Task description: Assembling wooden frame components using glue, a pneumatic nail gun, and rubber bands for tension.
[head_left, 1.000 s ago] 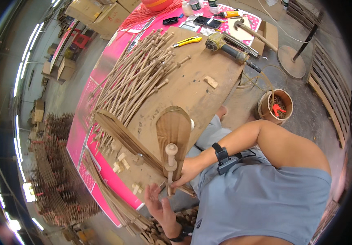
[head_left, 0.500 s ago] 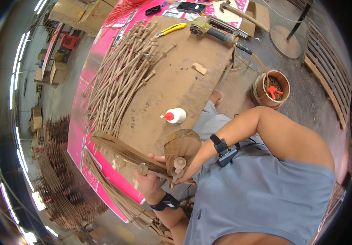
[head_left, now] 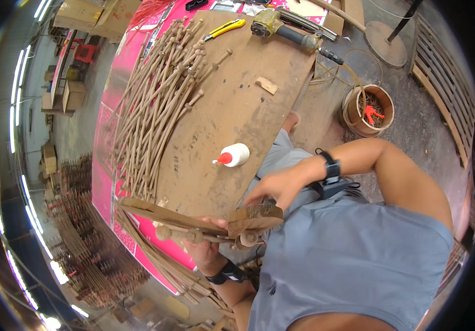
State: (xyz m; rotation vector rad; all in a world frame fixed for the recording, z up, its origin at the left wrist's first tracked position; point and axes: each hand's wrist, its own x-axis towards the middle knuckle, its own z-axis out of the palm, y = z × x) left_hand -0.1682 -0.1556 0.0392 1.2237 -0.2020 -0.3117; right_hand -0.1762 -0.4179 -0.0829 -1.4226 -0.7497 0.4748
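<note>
My left hand is closed around a brown wooden assembly near the table's front edge. It joins a long flat board, a thick end piece and a turned rod with round knobs along the underside. Some of my left fingers are hidden behind the board. Just beyond the end piece is my right hand, its fingers stretched out and apart, apparently holding nothing. Whether the fingertips touch the wood I cannot tell. A white glue bottle with a red cap lies on the table near my right hand.
Many knobbed wooden rods are heaped on the table's left. A yellow utility knife, a small wood block and an air tool with hose lie farther back. A round bucket stands on the floor at right.
My right hand has come off the knob on the end piece and moved up and away. The assembly has tilted, so the end piece now shows its edge. My left hand keeps its hold.
</note>
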